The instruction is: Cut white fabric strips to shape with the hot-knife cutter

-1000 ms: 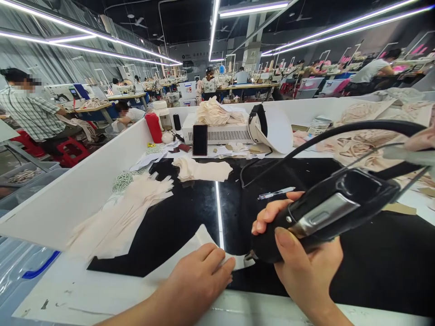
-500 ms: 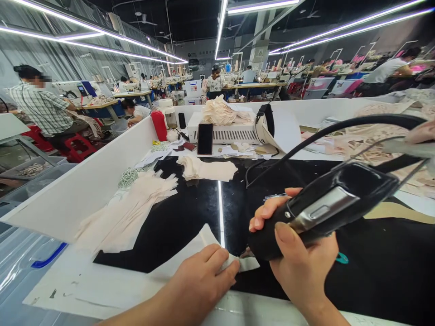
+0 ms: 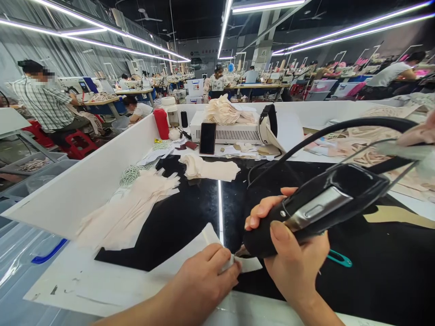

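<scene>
My left hand (image 3: 207, 276) pinches a pale, off-white cloth piece (image 3: 181, 256) near the front edge of the black work surface, with thumb and fingers closed on it. A short end of the cloth shows to the right of my fingertips. My right hand (image 3: 295, 267) is wrapped round a black corded hand tool (image 3: 326, 208) with a silver lever along its side. The tool slants down to the left. Its narrow metal tip (image 3: 241, 251) is at the cloth, beside my left fingertips; whether it touches is unclear.
Stacked pale cloth strips (image 3: 131, 213) lie left, a cloth bundle (image 3: 212, 167) ahead. A phone (image 3: 207, 138) leans on a white vented box (image 3: 234, 134). The tool's thick cable (image 3: 336, 124) arches at right. A teal looped item (image 3: 340, 259) lies beyond my right wrist. People work behind.
My right hand has shifted slightly left with the tool, uncovering more of the teal item. My left fingers have raised the cloth's edge a little near the tip.
</scene>
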`<state>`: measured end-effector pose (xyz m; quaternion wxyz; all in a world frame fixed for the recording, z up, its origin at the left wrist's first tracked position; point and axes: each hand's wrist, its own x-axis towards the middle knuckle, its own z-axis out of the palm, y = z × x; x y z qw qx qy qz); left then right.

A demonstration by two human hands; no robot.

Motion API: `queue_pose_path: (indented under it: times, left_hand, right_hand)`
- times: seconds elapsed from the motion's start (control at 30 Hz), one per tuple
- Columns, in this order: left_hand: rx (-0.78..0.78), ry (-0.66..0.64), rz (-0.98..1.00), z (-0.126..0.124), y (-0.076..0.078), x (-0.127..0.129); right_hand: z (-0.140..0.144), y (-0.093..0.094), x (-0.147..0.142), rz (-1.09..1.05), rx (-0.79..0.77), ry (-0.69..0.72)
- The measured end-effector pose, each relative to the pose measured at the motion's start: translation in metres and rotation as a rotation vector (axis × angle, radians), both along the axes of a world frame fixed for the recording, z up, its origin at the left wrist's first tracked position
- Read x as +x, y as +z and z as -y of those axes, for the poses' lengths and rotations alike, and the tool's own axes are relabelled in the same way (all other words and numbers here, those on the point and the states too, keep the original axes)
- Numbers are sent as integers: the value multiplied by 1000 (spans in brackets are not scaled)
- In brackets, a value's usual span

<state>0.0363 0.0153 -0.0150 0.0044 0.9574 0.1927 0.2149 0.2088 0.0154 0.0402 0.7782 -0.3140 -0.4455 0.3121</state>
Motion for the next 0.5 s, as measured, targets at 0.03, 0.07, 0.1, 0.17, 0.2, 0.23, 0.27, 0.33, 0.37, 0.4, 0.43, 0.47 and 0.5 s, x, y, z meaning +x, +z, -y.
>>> queue_pose_path:
  times: [0.03, 0.07, 0.1, 0.17, 0.2, 0.23, 0.27, 0.33, 0.37, 0.4, 0.43, 0.47, 0.5]
  left_hand:
    - [-9, 2, -2, 0, 0, 0]
    - [-9, 3, 0, 0, -1, 0]
    - [-2, -1, -1, 0, 0, 0]
    - [27, -16, -9, 0, 1, 0]
    - [42, -20, -11, 0, 1, 0]
    - [54, -25, -13, 0, 2, 0]
    - [62, -29, -10, 0, 3, 0]
    - [66, -33, 4, -1, 4, 0]
    - [66, -34, 12, -1, 3, 0]
    - [68, -33, 17, -1, 2, 0]
    - [70, -32, 18, -1, 1, 0]
    - [72, -27, 22, -1, -1, 1]
    - [76, -19, 27, -1, -4, 1]
  right_hand:
    - [-1, -1, 0, 7, 3, 5]
    - [-1, -1, -1, 15, 1, 2]
    - [-2, -2, -2, 24, -4, 0]
    - [-2, -2, -3, 33, -17, -6]
    - [-2, -1, -4, 29, -23, -12]
    - [-2, 0, -4, 19, -25, -17]
    - [-2, 1, -5, 6, -23, -21]
    - [-3, 3, -7, -21, -19, -22]
    - [-3, 4, -8, -30, -17, -18]
    - [-4, 4, -10, -31, -15, -10]
    - [-4, 4, -11, -27, -13, -4]
    - [-5, 3, -12, -21, -14, -5]
    - [-5, 2, -13, -12, -18, -11]
